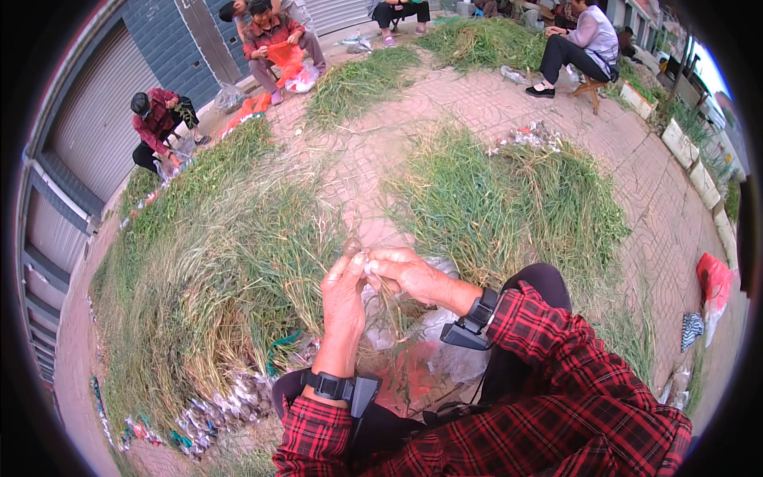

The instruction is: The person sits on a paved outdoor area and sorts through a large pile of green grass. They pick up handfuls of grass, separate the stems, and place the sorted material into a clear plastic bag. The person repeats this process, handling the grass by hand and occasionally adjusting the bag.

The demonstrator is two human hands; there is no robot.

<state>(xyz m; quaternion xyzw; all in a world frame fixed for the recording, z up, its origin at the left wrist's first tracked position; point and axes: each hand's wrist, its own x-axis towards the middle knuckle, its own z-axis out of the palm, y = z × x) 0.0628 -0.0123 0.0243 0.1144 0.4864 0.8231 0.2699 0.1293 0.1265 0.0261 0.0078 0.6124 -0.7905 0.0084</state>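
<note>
My left hand and my right hand meet in front of me, fingertips pinched together. Between them is a small root ball that looks wrapped in thin plastic film. Green stems hang below my right hand and seem to belong to it. My fingers hide most of the wrapping. Crumpled clear plastic bags and a red plastic bag lie between my knees, beneath my hands. To the left, a row of plastic-wrapped root balls edges a large heap of grassy plants.
Another plant heap lies ahead on the right, wrapped roots at its far end. Several people sit or crouch beyond, including one person at left and one on a stool. A red-and-white bag sits far right on the paving.
</note>
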